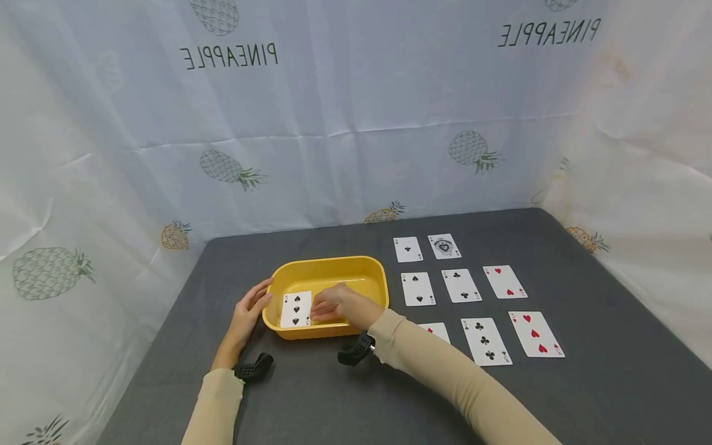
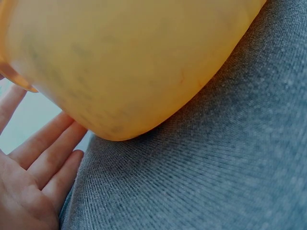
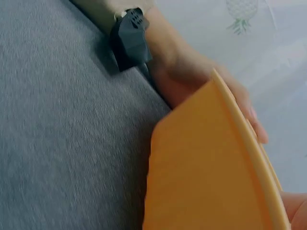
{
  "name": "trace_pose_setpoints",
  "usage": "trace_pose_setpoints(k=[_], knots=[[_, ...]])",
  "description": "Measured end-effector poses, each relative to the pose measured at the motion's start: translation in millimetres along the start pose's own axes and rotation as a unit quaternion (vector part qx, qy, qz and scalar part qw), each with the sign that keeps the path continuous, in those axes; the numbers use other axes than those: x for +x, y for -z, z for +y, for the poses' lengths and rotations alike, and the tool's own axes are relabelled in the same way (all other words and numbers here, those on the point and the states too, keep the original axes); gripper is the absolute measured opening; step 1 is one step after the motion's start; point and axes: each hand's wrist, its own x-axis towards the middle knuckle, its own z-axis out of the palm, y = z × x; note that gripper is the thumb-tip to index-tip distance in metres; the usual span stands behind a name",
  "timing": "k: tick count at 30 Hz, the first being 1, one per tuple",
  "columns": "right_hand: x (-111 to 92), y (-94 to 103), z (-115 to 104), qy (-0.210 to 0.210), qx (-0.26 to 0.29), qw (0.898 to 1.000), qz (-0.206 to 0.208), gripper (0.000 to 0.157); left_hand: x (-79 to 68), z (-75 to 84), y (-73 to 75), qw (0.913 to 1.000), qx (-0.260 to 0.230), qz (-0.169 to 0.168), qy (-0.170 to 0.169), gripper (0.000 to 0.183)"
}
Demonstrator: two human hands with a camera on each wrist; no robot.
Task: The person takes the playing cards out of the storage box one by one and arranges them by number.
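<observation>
A yellow plastic basket [image 1: 328, 332] stands on the dark grey table, with a three of spades [image 1: 296, 309] lying face up in its left part. My left hand [image 1: 250, 312] is at the basket's left end, its fingertips at the rim; in the left wrist view its straight fingers [image 2: 53, 148] reach the outer wall. Inside the basket, my right hand [image 1: 339, 304] has its fingers extended toward the card's right edge. Only a small bit of the right hand [image 3: 295, 208] shows over the rim in the right wrist view.
Right of the basket, face-up cards lie in rows, among them an ace of clubs [image 1: 408, 249], two of hearts [image 1: 505, 282], three of clubs [image 1: 486, 341] and three of hearts [image 1: 536, 334]. My right sleeve [image 1: 445, 377] partly covers a red-marked card [image 1: 436, 331]. White pineapple-print cloth [image 1: 345, 111] hangs behind.
</observation>
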Motion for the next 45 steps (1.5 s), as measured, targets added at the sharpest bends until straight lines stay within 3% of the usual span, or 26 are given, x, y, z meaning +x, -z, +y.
trace_pose_setpoints(k=[7,13,22,25,31,38,45], knots=[[-6,-8.0,5,0.009,0.013,0.999,-0.028,0.025,1.0,-1.5,-3.2,0.9999,-0.008,0.003,-0.010,0.048],[-13,-7.5,0,0.008,-0.012,1.000,-0.004,0.031,3.0,-3.2,-2.2,0.9998,-0.013,0.002,-0.015,0.048],[-20,-6.6,1,0.008,0.040,0.998,-0.037,0.039,3.7,-2.5,1.8,1.0000,0.000,0.001,-0.007,0.049],[-19,-8.1,2,-0.002,0.058,0.998,-0.028,0.040,3.2,-2.5,1.2,1.0000,0.001,0.003,-0.003,0.050],[-9,-13.9,1,-0.016,0.056,0.998,0.020,0.032,2.6,-3.7,0.6,1.0000,-0.001,0.004,0.000,0.050],[4,-17.2,3,0.009,0.030,0.999,0.013,0.018,1.5,-2.9,-0.8,0.9999,0.007,0.007,0.009,0.050],[8,-18.3,4,0.010,0.007,1.000,0.027,0.015,2.2,-2.6,0.0,0.9999,-0.005,0.000,-0.010,0.048]])
